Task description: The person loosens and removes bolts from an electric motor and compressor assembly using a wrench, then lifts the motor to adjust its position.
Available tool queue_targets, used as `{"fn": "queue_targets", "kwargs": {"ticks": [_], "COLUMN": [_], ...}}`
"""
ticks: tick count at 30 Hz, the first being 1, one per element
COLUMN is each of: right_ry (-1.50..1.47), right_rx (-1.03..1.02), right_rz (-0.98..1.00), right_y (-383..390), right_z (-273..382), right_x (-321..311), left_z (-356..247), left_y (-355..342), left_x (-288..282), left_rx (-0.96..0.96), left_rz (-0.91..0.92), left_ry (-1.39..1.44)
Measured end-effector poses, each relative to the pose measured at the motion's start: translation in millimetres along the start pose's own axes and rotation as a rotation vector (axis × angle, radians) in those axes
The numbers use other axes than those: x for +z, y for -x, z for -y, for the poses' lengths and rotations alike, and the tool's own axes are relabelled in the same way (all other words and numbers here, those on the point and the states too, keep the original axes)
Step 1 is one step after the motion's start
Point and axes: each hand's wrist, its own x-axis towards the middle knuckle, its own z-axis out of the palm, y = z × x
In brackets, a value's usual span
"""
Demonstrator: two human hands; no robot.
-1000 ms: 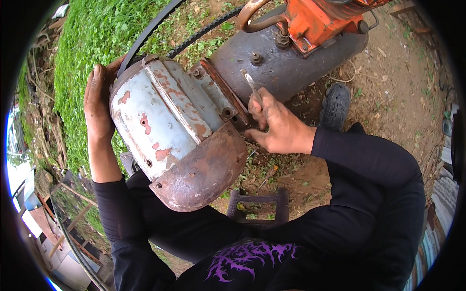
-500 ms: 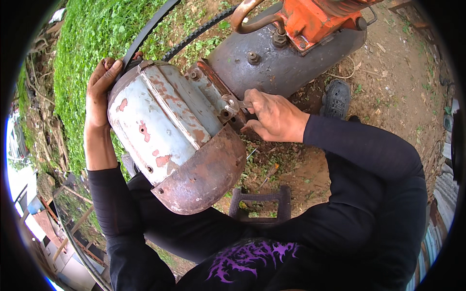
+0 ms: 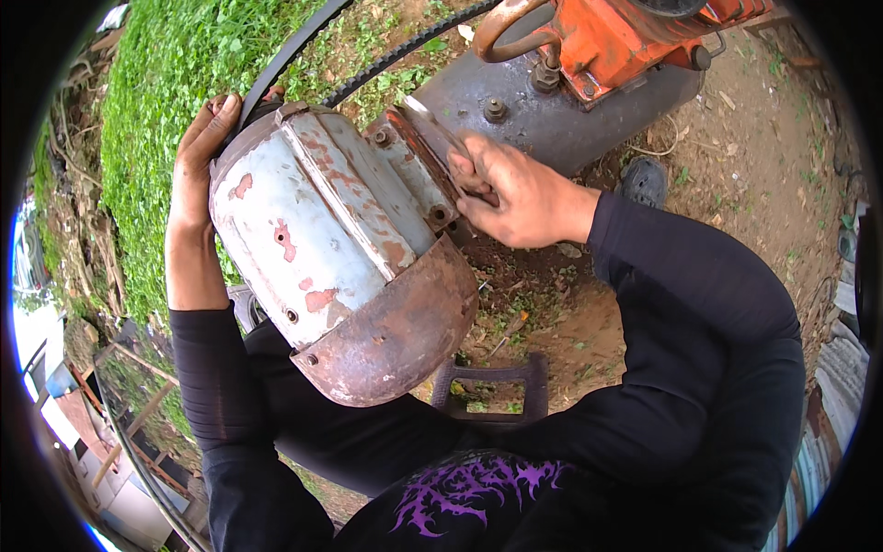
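Note:
A grey-white electric motor with flaking paint and a rusty end cover lies tilted in front of me. My left hand is closed round the black drive belt at the motor's far-left end; part of its grip is hidden behind the motor. In my right hand is a metal wrench, pointing up and left above the mounting bracket. One bolt sits at the bracket's far end, and another fastener or hole shows at its near end, beside my right hand.
Behind the motor lies a dark air tank carrying an orange compressor head and a curved pipe. A dark plastic stool and an orange-tipped tool are on the ground below. A clog stands at right.
My right hand has lifted the wrench off the near bolt and swung its end up toward the far side. My left hand stays at the belt; the view has shifted slightly.

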Motion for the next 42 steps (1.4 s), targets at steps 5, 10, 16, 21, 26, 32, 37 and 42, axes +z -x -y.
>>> {"fn": "queue_targets", "kwargs": {"ticks": [5, 10, 16, 21, 26, 32, 37, 42], "right_ry": [0.030, -0.138, -0.053, -0.119, -0.087, -0.052, -0.099, -0.186], "right_rx": [0.222, 0.265, 0.260, 0.253, 0.192, 0.094, 0.120, 0.264], "right_rz": [-0.183, -0.360, -0.169, -0.142, -0.147, -0.198, -0.259, -0.279], "right_y": [-37, -52, -64, -69, -73, -65, -30, 36], "right_z": [25, 22, 17, 11, 9, -8, 11, 3], "right_x": [-9, 13, 8, 10, 11, 16, 19, 35], "left_z": [-1, 3, 2, 2, 5, 5, 6, 1], "left_y": [1, -4, -2, -2, -3, -8, 1, -2], "left_x": [-6, -6, -6, -6, -9, -10, 1, 7], "left_rx": [-0.018, 0.007, -0.028, -0.020, -0.010, -0.011, -0.063, -0.086], "left_rz": [-0.004, -0.010, -0.009, -0.021, -0.011, 0.023, 0.033, 0.096], "left_ry": [-0.011, -0.012, 0.001, 0.029, 0.008, 0.046, 0.198, 0.194]}}
